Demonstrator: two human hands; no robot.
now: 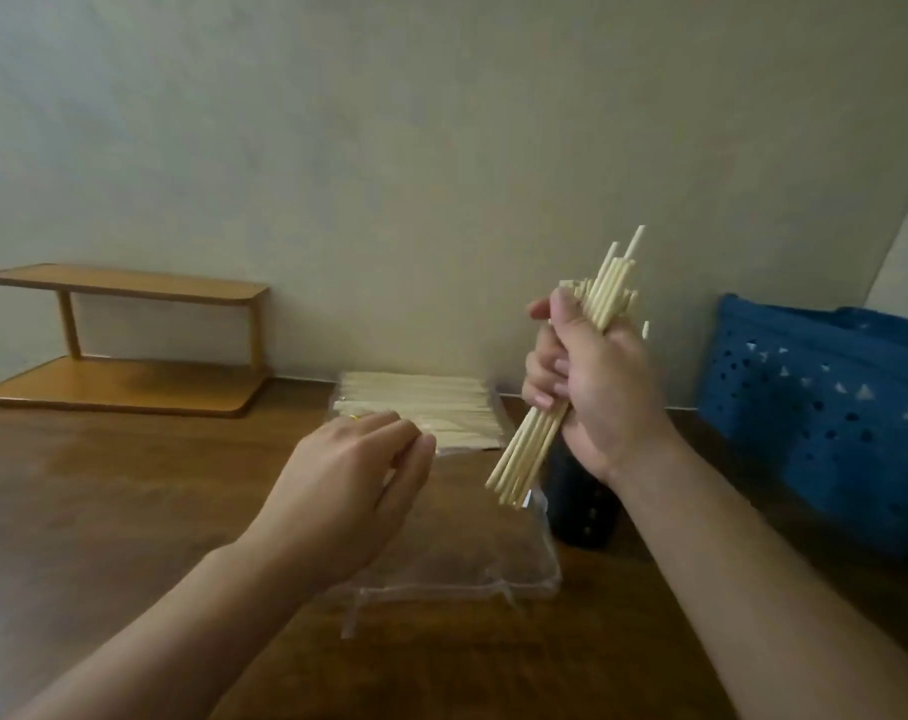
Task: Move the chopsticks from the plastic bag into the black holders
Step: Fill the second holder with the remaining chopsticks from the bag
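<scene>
**Right hand holds a bunch of chopsticks above the bag**

Two bare arms reach forward over a brown wooden tabletop (103,511). Nearest the person lies a clear plastic bag (467,569), flat on the tabletop, with its near edge pointing toward the camera.

The left hand (347,480) is low, over the left part of the bag. Its fingers are bent and drawn close together near the thumb. It may be pinching something small, but that cannot be told. A thin yellow ring shows on one finger.

The right hand (592,387) is higher up and to the right. Its fingers are wrapped tight round a bunch of chopsticks (532,449). The bunch is tilted. Its low ends point down and left, over the right side of the bag. Its top ends stick out above the hand, and they are not all level.

Just under the right hand stands a black holder (581,511) on the tabletop, beside the bag's right edge. The hand and wrist hide most of it.

Farther back, more chopsticks lie flat in a neat pack (420,407), just beyond the left hand.

At the far left stands a small wooden shelf (124,340) with two levels. At the far right sits a blue basket (826,407) with holes in its side. A plain wall (441,148) is behind everything.
</scene>
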